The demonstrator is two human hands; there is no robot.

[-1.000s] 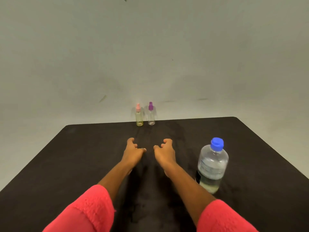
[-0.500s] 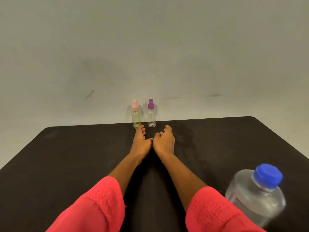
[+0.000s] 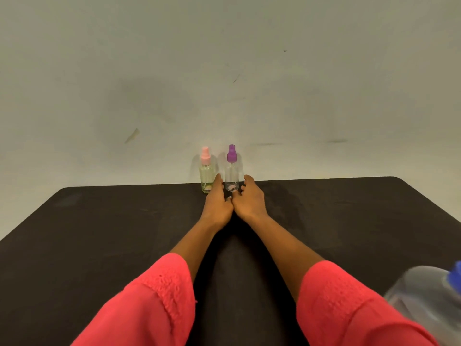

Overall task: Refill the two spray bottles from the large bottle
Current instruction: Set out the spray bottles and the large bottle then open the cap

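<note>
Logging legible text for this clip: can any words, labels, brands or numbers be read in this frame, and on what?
No text can be read.
Large bottle: blurred at the frame edge, no label legible.
Pink-capped spray bottle: no print that can be read.
Purple-capped spray bottle: no print that can be read.

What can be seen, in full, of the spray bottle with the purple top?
The purple-topped spray bottle has a clear, seemingly plastic body and purple pump head. It stands upright at the far edge of the table, right of the pink-topped bottle, and looks near-empty. The left hand and right hand flank it; contact is unclear.
</note>
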